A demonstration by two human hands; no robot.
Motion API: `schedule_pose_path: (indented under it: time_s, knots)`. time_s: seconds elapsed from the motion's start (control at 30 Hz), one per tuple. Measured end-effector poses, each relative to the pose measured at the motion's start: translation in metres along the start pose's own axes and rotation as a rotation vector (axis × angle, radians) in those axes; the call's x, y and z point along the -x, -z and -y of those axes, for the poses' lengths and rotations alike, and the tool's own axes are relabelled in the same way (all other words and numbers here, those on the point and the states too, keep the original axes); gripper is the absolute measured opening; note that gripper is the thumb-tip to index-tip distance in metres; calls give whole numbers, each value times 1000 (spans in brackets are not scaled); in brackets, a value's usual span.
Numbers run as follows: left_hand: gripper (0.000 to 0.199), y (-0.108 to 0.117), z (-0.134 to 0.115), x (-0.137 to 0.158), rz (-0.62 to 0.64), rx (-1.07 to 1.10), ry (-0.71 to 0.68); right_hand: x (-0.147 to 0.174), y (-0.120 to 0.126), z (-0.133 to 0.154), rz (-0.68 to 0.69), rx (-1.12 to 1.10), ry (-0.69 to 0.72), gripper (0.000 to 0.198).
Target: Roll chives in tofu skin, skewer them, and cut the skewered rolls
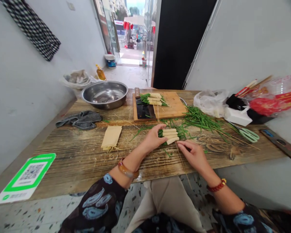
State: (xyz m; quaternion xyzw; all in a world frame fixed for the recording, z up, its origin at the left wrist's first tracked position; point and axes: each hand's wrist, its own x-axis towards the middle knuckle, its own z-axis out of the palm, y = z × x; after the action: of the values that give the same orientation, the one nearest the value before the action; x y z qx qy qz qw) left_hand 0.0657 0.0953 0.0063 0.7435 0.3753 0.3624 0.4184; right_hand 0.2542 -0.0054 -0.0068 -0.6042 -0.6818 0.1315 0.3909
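Several pale tofu-skin rolls filled with green chives lie side by side on the wooden table. My left hand is closed around their left end, thumb and fingers gripping the row. Pinched in my right hand is a thin bamboo skewer, its upper end at the lowest roll and its lower end pointing down past the table edge. Finished-looking rolls on skewers rest on the cutting board. Left of my left hand lies a stack of flat tofu-skin sheets.
A cleaver lies on the board's left side. Loose chives, skewers and green-handled scissors are at right, near a phone. A steel basin and grey cloth sit at left. A QR-code card lies front left.
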Motion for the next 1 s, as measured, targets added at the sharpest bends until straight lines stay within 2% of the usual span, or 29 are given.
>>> schedule_pose_path:
  time_s: [0.07, 0.13, 0.23, 0.33, 0.43, 0.5, 0.6, 0.7, 0.8, 0.87, 1.0]
  knots:
    - [49, -1, 1, 0, 3, -95, -60, -7, 10, 0, -102, 19, 26, 23]
    - [43, -2, 3, -1, 8, -177, -107, -16, 15, 1, -152, 45, 109, 24]
    - [35, -3, 8, -1, 20, -255, -149, -28, 7, 3, -79, 56, 265, 25]
    - [32, -2, 13, -2, 49, -265, -181, -32, -8, 4, -1, 42, 342, 21]
    - [34, 0, 14, -4, 60, -288, -220, -32, -16, 2, 49, 53, 368, 17]
    - [35, 4, 11, -4, 25, -342, -229, -32, -17, -1, 70, 53, 366, 16]
    - [18, 10, 4, -5, -45, -398, -209, -33, -15, -5, 79, 20, 356, 18]
    - [2, 16, -6, -2, 9, -418, -209, -33, -14, -8, 76, -1, 353, 18]
    - [13, 15, -14, 8, 133, -521, -204, -33, -14, -9, 93, 4, 372, 20]
    - [21, 11, -16, 17, 170, -610, -190, -32, -14, -8, 118, 23, 381, 22]
    - [24, -2, -16, 28, 117, -692, -147, -32, -12, -4, 150, 77, 374, 20]
